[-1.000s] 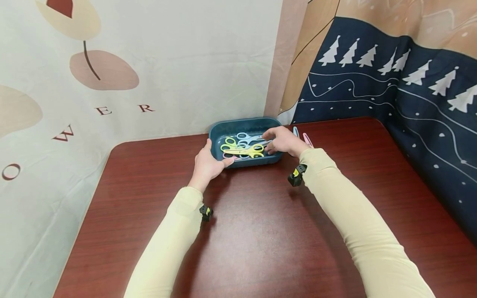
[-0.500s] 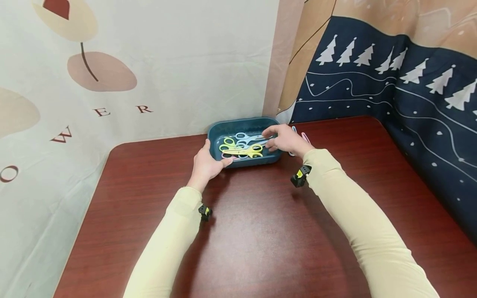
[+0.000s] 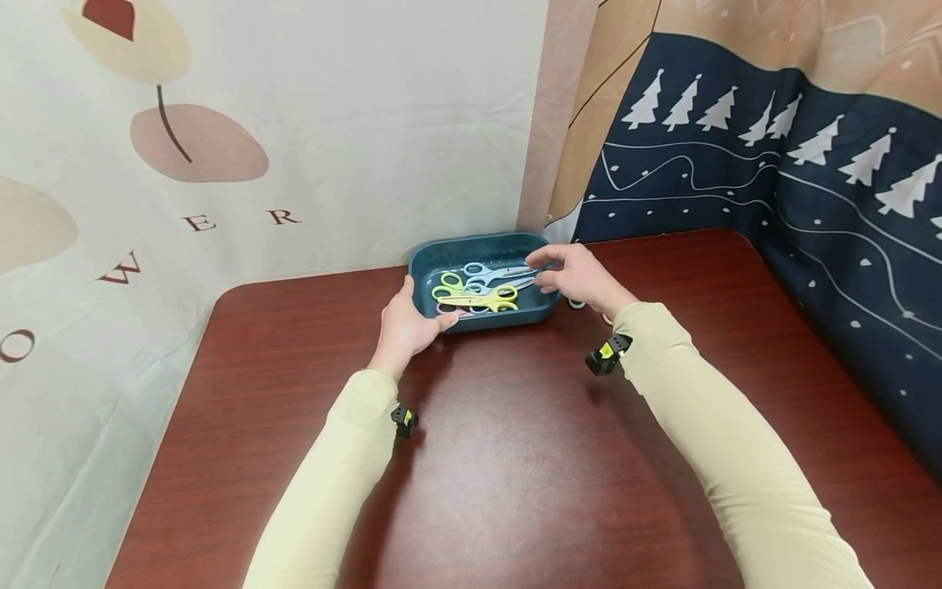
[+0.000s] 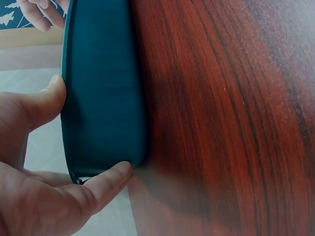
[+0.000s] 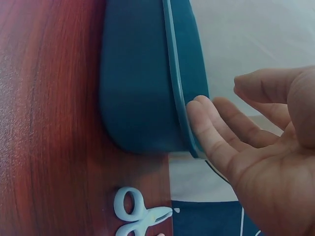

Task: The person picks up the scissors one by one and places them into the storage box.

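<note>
A dark teal plastic bin (image 3: 508, 320) stands at the back of the table, holding several pairs of scissors. Yellow scissors (image 3: 478, 302) lie on top, green scissors (image 3: 446, 287) to their left and light blue scissors (image 3: 500, 272) behind; pink handles show partly underneath. My left hand (image 3: 405, 331) grips the bin's left end, thumb at the front rim and fingers along the side. My right hand (image 3: 581, 274) hovers at the bin's right end, fingers loosely bent with fingertips right at the rim, holding nothing.
Right of the bin, another pair of light blue scissors (image 5: 150, 215) lies on the table (image 3: 471, 458). A pale pink handle (image 3: 607, 319) peeks out beside my right wrist, mostly hidden. Hanging cloths (image 3: 368, 131) border the table's back and right.
My right hand has shifted slightly right, from over the scissors to the bin's right rim, and now covers more of the scissors on the table. The left hand keeps its grip.
</note>
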{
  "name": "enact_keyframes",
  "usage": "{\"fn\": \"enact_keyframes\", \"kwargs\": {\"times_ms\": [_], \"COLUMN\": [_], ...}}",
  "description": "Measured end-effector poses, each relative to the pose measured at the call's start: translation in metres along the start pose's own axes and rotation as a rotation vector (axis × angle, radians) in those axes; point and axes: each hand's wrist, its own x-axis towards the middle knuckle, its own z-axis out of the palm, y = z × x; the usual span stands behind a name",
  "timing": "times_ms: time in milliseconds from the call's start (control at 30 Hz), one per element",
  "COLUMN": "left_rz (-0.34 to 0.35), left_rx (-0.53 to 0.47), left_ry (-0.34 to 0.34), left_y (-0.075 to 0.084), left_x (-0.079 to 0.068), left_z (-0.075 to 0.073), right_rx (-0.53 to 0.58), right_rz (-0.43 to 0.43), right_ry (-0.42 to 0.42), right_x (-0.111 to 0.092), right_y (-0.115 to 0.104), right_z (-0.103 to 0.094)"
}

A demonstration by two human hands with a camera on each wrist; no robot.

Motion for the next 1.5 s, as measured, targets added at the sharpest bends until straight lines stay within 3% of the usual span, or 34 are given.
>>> {"fn": "enact_keyframes", "kwargs": {"times_ms": [600, 1033, 1500], "left_rz": [-0.009, -0.018, -0.02], "left_rx": [-0.004, 0.0, 0.009], "left_ry": [0.001, 0.003, -0.004], "left_y": [-0.001, -0.001, 0.001], "left_x": [0.0, 0.0, 0.0], "left_z": [0.001, 0.001, 0.001], "right_rx": [0.016, 0.016, -0.027], "right_rz": [-0.096, -0.074, -0.051], "right_ry": [0.215, 0.336, 0.401], "right_x": [-0.018, -0.028, -0.035], "right_y": [0.019, 0.033, 0.047], "right_z": [-0.008, -0.012, -0.02]}}
